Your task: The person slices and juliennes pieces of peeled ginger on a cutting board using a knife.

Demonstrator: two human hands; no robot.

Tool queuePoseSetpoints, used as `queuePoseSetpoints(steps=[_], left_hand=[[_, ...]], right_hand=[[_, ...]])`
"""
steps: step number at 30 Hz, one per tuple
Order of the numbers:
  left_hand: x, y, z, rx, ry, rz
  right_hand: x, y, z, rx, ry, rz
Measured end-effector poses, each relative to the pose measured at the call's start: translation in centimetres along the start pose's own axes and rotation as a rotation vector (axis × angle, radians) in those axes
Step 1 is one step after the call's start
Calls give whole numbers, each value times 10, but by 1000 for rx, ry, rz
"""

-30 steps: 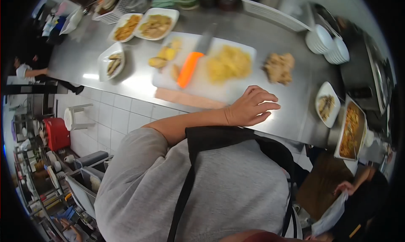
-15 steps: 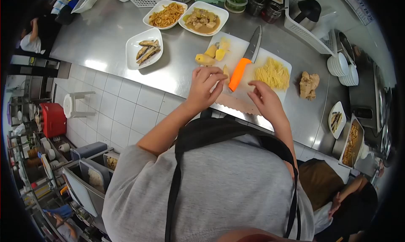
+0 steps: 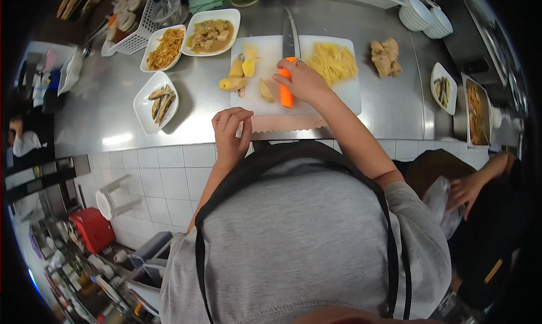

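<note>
On a white cutting board [image 3: 344, 101] lies a knife [image 3: 287, 101] with an orange handle, its blade pointing away from me. My right hand [image 3: 305, 81] is closed over the upper part of that handle. Fine yellow ginger strips [image 3: 333, 63] are heaped to its right. Left of the handle is a cut ginger piece [image 3: 266, 91], with several more ginger pieces [image 3: 236, 70] farther left. My left hand [image 3: 230, 133] hovers by the board's front left corner, fingers loosely curled and thumb apart, nothing visible in it. A whole ginger root [image 3: 385, 57] sits on the counter right of the board.
Plates of small fish [image 3: 156, 106], noodle-like food [image 3: 165, 48] and stew [image 3: 210, 35] stand left on the steel counter [image 3: 101, 98]. A pinkish wavy-edged strip [image 3: 288, 122] runs along the board's front. At right are bowls [image 3: 416, 14] and a food tray [image 3: 477, 112]. Another person's hand [image 3: 466, 194] is lower right.
My right hand has moved from beside the yellow strips onto the knife handle. My left hand has drawn back from the ginger piece toward the counter edge. The view has turned.
</note>
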State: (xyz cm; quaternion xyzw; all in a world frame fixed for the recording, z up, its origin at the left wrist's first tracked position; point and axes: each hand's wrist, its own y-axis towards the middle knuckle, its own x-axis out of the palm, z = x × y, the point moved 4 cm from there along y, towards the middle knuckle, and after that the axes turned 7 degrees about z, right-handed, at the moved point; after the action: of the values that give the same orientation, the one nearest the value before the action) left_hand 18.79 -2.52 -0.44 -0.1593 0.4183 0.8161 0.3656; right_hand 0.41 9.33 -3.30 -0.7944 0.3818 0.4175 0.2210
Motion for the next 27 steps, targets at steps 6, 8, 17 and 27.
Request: queuePoseSetpoints(steps=[6,8,17,27], left_hand=[[-11,36,-19,180,-43,-67],[-9,42,-23,187,-60,-84],[38,42,-32,185,47,-319],[63,55,-28,257,172,-539]], right_hand=[[8,1,-7,132,-61,-33],[2,-3,2,128,13,86],[-63,-102,32,330,678,124],[-32,-133,58,188,302,54]])
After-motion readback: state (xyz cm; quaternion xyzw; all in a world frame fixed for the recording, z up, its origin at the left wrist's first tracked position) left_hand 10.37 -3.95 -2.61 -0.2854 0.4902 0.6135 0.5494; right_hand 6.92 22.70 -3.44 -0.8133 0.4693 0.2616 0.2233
